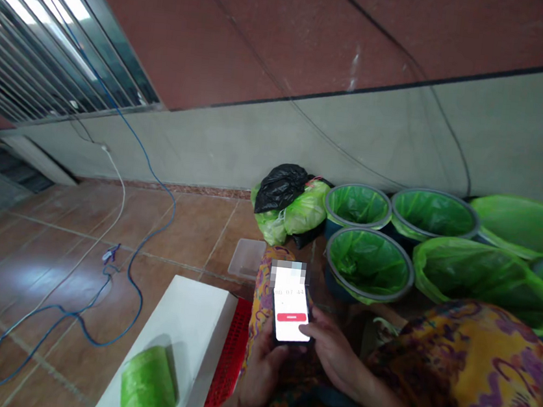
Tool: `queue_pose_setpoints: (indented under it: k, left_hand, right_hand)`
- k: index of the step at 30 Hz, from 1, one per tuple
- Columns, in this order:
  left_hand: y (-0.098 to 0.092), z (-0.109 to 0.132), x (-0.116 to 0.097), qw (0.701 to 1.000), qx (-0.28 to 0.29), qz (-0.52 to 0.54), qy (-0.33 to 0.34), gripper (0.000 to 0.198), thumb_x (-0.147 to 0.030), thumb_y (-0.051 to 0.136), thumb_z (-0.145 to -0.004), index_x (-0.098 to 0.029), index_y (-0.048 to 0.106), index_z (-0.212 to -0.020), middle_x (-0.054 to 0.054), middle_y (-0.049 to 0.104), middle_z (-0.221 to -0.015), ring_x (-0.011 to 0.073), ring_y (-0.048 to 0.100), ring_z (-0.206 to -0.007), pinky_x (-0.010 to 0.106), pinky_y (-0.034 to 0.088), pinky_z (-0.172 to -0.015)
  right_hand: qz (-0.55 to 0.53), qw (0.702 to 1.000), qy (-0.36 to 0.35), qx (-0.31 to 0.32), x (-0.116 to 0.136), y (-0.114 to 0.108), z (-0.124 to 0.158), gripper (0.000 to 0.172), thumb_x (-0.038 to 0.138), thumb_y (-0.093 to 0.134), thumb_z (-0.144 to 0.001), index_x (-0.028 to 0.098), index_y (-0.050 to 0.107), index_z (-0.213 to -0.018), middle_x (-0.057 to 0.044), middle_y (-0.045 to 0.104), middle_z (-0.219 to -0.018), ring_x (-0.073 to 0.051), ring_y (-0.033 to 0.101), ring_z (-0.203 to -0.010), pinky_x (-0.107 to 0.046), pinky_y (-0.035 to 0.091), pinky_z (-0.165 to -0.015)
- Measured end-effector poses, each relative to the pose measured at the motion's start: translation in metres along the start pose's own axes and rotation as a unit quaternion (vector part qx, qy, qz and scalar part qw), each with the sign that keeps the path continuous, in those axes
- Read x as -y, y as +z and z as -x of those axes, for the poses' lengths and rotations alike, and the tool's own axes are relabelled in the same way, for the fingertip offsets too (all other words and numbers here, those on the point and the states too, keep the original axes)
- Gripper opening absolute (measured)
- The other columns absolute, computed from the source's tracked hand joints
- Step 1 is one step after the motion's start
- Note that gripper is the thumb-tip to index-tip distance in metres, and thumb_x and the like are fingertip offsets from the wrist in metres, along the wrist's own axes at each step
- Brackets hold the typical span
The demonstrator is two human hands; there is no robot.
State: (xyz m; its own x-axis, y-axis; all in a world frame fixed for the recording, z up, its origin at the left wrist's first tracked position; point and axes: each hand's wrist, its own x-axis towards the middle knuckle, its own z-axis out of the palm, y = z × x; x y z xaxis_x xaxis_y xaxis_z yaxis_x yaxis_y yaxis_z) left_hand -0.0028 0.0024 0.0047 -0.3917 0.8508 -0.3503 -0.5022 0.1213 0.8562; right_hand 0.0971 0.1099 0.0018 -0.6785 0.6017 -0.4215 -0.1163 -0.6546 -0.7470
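A smartphone with a lit white screen is held upright over my lap. The screen shows a running-time readout and a red button. My left hand is wrapped round the phone's lower left side. My right hand is at its lower right edge, the thumb over the bottom of the screen and the other fingers mostly hidden behind it. To the left, a roll of green plastic bags lies on a long white box.
Several bins with green liners stand along the wall at right. Black and green filled bags lie beside them. A clear plastic tub and a red basket are near my knee. A blue cable loops across the tiled floor.
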Motion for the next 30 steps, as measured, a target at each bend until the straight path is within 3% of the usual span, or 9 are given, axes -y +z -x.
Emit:
queue_pose_setpoints:
  k: [13,30]
  left_hand:
    - [0.0010,0.0024,0.0019,1.000,-0.010,0.021,-0.003,0.063,-0.015,0.072,-0.074,-0.022,0.069,-0.137,0.008,0.079,-0.125,0.0292,0.073,-0.112,0.043,0.058,-0.099]
    - [-0.0007,0.0014,0.0025,1.000,0.002,0.022,0.003,0.066,-0.012,0.070,-0.075,-0.021,0.066,-0.140,0.011,0.077,-0.131,0.0305,0.071,-0.119,0.044,0.058,-0.101]
  right_hand:
    - [-0.001,1.000,-0.005,-0.006,0.0019,0.0017,-0.0004,0.041,0.028,0.076,-0.069,0.022,0.078,-0.109,-0.007,0.084,-0.108,-0.031,0.074,-0.099,-0.044,0.054,-0.089]
    - [-0.010,1.000,-0.003,-0.001,0.0024,0.0013,-0.0012,0.042,0.027,0.075,-0.067,0.021,0.078,-0.108,-0.005,0.084,-0.104,-0.029,0.074,-0.095,-0.041,0.054,-0.087]
